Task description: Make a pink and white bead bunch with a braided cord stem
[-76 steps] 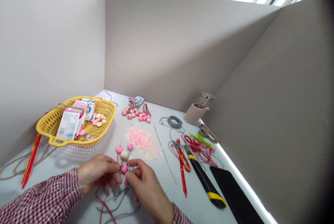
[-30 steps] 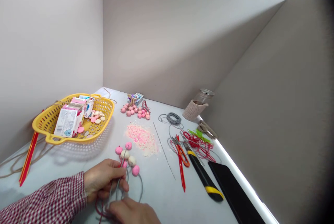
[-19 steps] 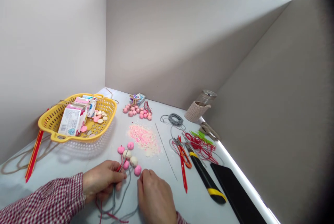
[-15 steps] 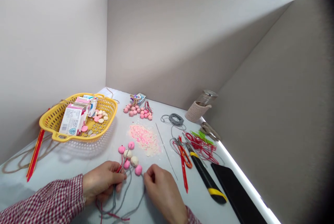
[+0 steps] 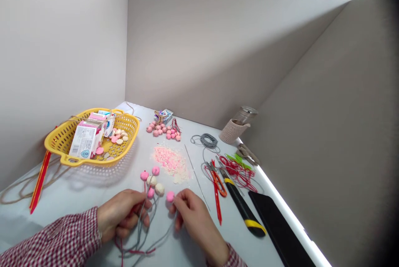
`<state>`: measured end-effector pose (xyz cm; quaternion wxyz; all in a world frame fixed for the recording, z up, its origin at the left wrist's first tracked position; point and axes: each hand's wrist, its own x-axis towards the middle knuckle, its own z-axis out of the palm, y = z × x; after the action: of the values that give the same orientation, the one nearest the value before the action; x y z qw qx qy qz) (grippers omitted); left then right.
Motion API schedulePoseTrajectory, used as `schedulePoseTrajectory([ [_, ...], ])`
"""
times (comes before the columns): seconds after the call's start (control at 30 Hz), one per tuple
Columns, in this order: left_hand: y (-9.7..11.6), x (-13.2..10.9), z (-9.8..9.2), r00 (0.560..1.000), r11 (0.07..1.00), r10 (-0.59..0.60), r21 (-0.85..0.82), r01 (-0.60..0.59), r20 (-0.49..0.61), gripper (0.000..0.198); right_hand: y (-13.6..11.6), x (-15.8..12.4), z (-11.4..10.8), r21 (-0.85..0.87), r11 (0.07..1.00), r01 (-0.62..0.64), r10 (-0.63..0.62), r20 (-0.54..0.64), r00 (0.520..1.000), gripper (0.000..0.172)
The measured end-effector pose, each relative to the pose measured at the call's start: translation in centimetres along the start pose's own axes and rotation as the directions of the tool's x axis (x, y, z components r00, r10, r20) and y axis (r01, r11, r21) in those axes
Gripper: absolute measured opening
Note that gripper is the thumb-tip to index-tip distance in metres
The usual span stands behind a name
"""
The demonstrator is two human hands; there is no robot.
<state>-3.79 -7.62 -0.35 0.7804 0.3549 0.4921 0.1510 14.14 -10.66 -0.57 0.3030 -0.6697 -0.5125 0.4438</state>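
My left hand point(image 5: 121, 216) is closed around a bunch of grey and red cords point(image 5: 141, 238) whose far ends carry pink and cream beads point(image 5: 151, 180). My right hand point(image 5: 192, 216) pinches the grey cord just behind one pink bead point(image 5: 170, 196), which rests on the table a little apart from the cluster. The loose cord ends trail toward me between the two hands. Both sleeves are red-and-white check.
A yellow basket point(image 5: 60, 147) with small cartons and beads stands at the left. A pile of pink crumbs point(image 5: 171, 163), a bead cluster point(image 5: 163, 131), a long needle point(image 5: 196, 177), a grey cord coil point(image 5: 208, 140), red snips point(image 5: 218, 184), a utility knife point(image 5: 241, 206), red cord point(image 5: 238, 172), a jar point(image 5: 238, 126), a black slab point(image 5: 280, 231).
My right hand came back up from the near edge to the beads and drew one pink bead to the right, away from the cluster. The left hand kept its hold on the cords.
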Motion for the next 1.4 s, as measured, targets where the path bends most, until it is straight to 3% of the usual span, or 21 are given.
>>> schedulePoseTrajectory([
  [0.07,-0.1,0.2,0.1,1.0,1.0,0.009,0.011,-0.009,0.004,0.045,-0.4,0.1,-0.3,0.28,0.951,-0.128,0.109,0.084,0.991,0.02],
  [0.13,-0.3,0.3,0.3,1.0,0.999,0.024,0.031,-0.024,-0.002,0.043,-0.8,0.3,-0.2,0.454,0.873,-0.178,0.138,0.121,0.983,0.022],
  [0.27,-0.3,0.3,0.6,0.999,0.997,0.047,0.059,-0.045,-0.027,0.04,-2.2,0.7,0.6,0.654,0.743,-0.143,0.114,0.088,0.99,0.024],
  [0.33,-0.3,0.3,0.6,0.999,0.996,0.047,0.078,-0.045,-0.024,0.036,-2.9,1.1,1.0,0.672,0.734,-0.096,0.093,0.04,0.995,0.031],
  [0.43,-0.3,0.2,0.6,0.998,0.995,0.056,0.081,-0.056,-0.005,0.033,-3.8,1.4,1.4,0.581,0.814,0.023,-0.011,-0.024,1.0,0.03],
  [0.57,-0.3,0.3,0.7,0.998,0.996,0.058,0.063,-0.059,0.005,0.034,-4.4,1.5,1.4,0.415,0.906,0.079,-0.115,0.061,0.992,0.027],
  [0.8,0.1,-0.3,0.8,0.996,0.994,0.087,0.064,-0.089,0.033,0.028,-4.7,1.0,1.4,0.329,0.944,-0.013,-0.095,0.312,0.945,0.041],
  [1.03,-0.2,-0.1,0.3,0.991,0.986,0.087,-0.147,-0.072,0.097,0.017,-3.4,0.4,2.0,0.036,0.98,0.196,-0.196,0.351,0.916,0.06],
  [1.13,-0.3,0.1,0.3,0.988,0.986,0.098,-0.149,-0.08,0.122,0.016,-3.4,-0.4,2.5,0.004,0.976,0.219,-0.205,0.367,0.907,0.065],
  [1.2,-0.4,0.2,0.4,0.989,0.988,0.097,-0.131,-0.082,0.113,0.025,-3.5,-0.9,2.7,-0.008,0.972,0.234,-0.214,0.376,0.902,0.066],
  [1.3,-0.5,0.4,0.6,0.996,0.989,0.083,-0.126,-0.077,0.044,0.035,-3.6,-1.7,2.2,-0.084,0.954,0.288,-0.255,0.28,0.925,0.06],
  [1.4,-0.5,0.4,0.7,0.998,0.985,0.068,-0.157,-0.068,-0.005,0.032,-3.3,-1.9,1.0,-0.258,0.908,0.33,-0.325,0.066,0.944,0.032],
])
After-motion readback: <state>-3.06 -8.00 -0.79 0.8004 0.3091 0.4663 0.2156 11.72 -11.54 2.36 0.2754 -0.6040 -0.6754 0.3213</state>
